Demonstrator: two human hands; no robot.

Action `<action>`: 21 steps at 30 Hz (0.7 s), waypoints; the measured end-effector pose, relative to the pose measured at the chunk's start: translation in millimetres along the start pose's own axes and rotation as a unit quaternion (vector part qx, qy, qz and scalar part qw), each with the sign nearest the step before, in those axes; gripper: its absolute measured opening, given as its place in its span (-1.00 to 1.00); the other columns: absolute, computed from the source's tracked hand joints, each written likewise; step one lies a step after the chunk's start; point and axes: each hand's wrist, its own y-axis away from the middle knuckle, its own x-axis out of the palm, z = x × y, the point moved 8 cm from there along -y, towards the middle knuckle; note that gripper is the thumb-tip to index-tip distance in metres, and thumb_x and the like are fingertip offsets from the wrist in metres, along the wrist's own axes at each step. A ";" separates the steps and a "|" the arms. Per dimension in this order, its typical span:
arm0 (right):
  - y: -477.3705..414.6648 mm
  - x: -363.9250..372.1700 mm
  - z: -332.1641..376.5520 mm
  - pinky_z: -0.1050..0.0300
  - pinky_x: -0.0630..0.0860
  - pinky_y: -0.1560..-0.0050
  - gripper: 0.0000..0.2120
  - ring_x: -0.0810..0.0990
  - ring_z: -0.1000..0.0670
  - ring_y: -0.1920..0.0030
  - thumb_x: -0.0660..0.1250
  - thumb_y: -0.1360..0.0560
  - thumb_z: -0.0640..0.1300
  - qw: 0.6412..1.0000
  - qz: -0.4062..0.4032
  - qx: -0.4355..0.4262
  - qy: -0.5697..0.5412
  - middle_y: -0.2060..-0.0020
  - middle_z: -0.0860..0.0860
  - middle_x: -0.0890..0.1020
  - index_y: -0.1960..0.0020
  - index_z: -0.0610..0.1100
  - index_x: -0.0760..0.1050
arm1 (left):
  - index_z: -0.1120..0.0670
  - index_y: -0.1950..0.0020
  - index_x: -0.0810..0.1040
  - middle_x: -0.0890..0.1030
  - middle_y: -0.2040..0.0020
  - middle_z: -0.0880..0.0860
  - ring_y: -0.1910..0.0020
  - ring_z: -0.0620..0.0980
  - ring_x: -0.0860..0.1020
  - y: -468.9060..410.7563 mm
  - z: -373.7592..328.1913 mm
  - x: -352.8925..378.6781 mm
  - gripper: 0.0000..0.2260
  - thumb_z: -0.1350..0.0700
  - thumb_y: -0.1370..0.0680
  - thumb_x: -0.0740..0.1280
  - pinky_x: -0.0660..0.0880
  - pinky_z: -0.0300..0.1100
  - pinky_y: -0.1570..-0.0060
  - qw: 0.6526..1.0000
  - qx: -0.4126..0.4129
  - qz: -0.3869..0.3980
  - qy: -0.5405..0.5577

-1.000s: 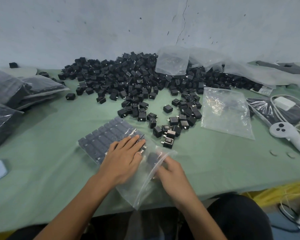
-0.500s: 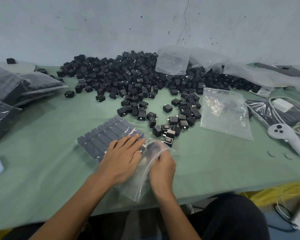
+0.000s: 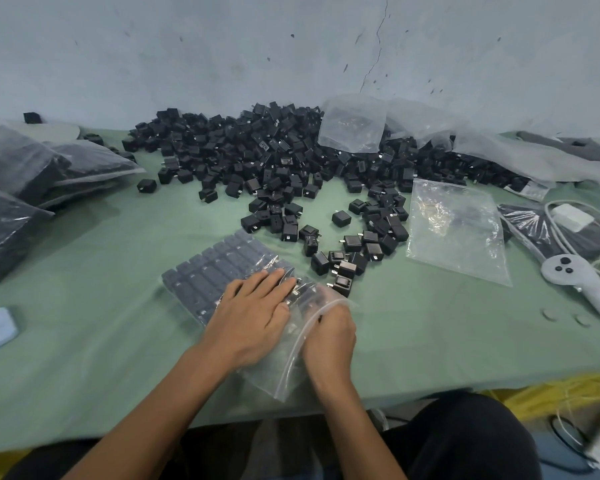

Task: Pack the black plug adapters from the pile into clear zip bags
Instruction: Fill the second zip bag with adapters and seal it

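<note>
Your left hand (image 3: 253,317): fingers straight, together, flat on the zip bag (image 3: 284,372). Your right hand (image 3: 329,337): fingers tucked into its mouth, grip cannot be told. Bag holds rowed adapters (image 3: 215,268) and overhangs the table (image 3: 101,306) front edge, with open cloth to its left. The pile (image 3: 284,161) lies behind.

Green cloth-covered table (image 3: 101,306): heap of black cube-shaped plug adapters (image 3: 274,157) at twelve o'clock; adapter-filled clear zip bag (image 3: 222,268) at centre; empty clear plastic bag (image 3: 454,230) at two o'clock; white controller (image 3: 575,278) at three; stacked filled bags (image 3: 21,174) at nine.
</note>
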 end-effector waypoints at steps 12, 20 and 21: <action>8.3 2.0 0.3 0.01 0.59 -0.07 -0.54 0.66 -0.01 0.04 0.21 -0.63 0.01 0.998 0.054 -0.013 -0.011 0.03 0.03 0.69 -0.50 0.19 0.27 | -0.20 -0.62 0.06 0.06 -0.63 -0.18 -0.58 -0.16 0.00 -1.5 -0.5 0.8 -0.45 -0.18 -0.61 -0.22 -0.09 -0.10 -0.51 1.000 -0.005 -0.011 -0.021; 10.5 7.2 12.8 0.11 0.53 -0.23 -0.71 0.59 0.16 -0.11 0.27 -0.64 -0.04 0.993 0.061 -0.074 -0.064 -0.12 0.14 0.62 -0.36 0.07 0.46 | -0.16 -0.60 0.11 0.11 -0.62 -0.15 -0.57 -0.13 0.05 -1.6 -3.6 -1.1 -0.44 -0.17 -0.61 -0.22 -0.04 -0.08 -0.49 0.999 0.003 -0.013 -0.052; 10.8 10.1 15.2 0.10 0.49 -0.27 -0.69 0.57 0.15 -0.15 0.28 -0.64 -0.07 0.991 0.075 -0.085 -0.071 -0.15 0.12 0.61 -0.38 0.02 0.45 | -0.16 -0.60 0.11 0.12 -0.62 -0.15 -0.57 -0.13 0.05 -1.6 -3.9 -0.7 -0.44 -0.17 -0.60 -0.22 -0.03 -0.07 -0.49 0.999 0.002 -0.011 -0.052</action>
